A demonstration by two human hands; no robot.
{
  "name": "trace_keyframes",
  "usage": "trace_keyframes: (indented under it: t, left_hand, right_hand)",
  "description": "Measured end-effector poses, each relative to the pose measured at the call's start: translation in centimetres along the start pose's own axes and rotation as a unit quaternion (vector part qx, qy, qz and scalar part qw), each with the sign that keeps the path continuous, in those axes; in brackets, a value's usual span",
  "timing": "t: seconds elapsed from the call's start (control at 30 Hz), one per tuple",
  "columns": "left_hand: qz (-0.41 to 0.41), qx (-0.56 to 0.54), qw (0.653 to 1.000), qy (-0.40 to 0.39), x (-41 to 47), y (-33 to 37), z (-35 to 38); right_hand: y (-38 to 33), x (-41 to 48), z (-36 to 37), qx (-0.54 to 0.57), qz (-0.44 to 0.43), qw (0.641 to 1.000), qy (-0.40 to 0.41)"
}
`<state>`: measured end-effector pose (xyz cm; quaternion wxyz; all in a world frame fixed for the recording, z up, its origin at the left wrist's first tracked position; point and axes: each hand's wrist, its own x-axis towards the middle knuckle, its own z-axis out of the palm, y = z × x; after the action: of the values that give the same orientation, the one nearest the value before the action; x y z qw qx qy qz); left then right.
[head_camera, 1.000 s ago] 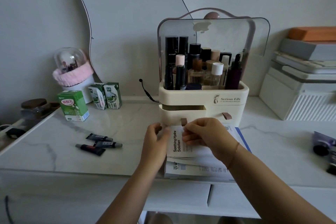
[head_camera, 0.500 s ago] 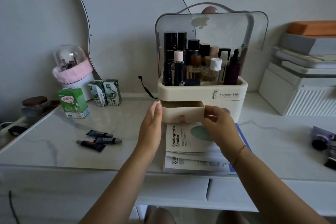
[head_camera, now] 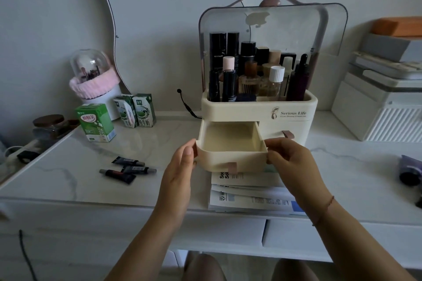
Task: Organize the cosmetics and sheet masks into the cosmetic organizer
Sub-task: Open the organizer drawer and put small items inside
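Done: bottles point(head_camera: 251, 75) standing in cosmetic organizer point(head_camera: 292, 114) top tray. Drawer point(head_camera: 230, 159) out, empty; left hand point(head_camera: 180, 180) flat against left wall, right hand point(head_camera: 292, 166) curled on right corner. Pending: sheet masks point(head_camera: 246, 196) under drawer on surface point(head_camera: 68, 178), tubes point(head_camera: 127, 169) nearby.

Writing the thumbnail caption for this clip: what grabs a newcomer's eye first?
The cream organizer at table centre, its clear lid raised over a crowd of bottles. Its left drawer stands pulled out and empty, the left hand flat on one side and the right hand gripping the other. Sheet masks lie stacked under the drawer; three tubes lie to the left.
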<state>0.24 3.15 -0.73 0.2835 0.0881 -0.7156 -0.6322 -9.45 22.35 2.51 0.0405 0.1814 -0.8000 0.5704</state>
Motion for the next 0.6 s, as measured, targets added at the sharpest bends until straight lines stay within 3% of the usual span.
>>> trace_keyframes:
  t: [0.1,0.2,0.27,0.37,0.47,0.6]
  left_hand:
    - [0.003,0.01,1.0,0.013,-0.1,0.0,-0.6]
    - [0.02,0.014,0.998,0.052,-0.5,-0.3,-2.7]
    - [0.016,0.011,0.993,0.114,-0.8,-1.0,-5.3]
    - [-0.023,0.034,0.977,0.21,-1.2,-2.4,-10.1]
    - [-0.056,0.125,0.961,0.24,-1.4,-3.5,-13.9]
    - [-0.018,0.275,0.935,0.221,-1.8,-4.6,-16.6]
  right_hand:
    - [-0.8,-0.7,-0.1,-0.029,-0.019,0.998,0.061]
    - [-3.6,-2.8,1.1,-0.014,-0.135,0.98,0.147]
    - [-5.7,-4.8,3.7,-0.004,-0.229,0.969,0.093]
    - [-6.8,-6.4,9.7,-0.018,-0.275,0.957,-0.086]
    - [-6.1,-5.3,16.1,-0.108,-0.227,0.941,-0.225]
    - [-4.6,-2.1,22.8,-0.265,-0.161,0.917,-0.251]
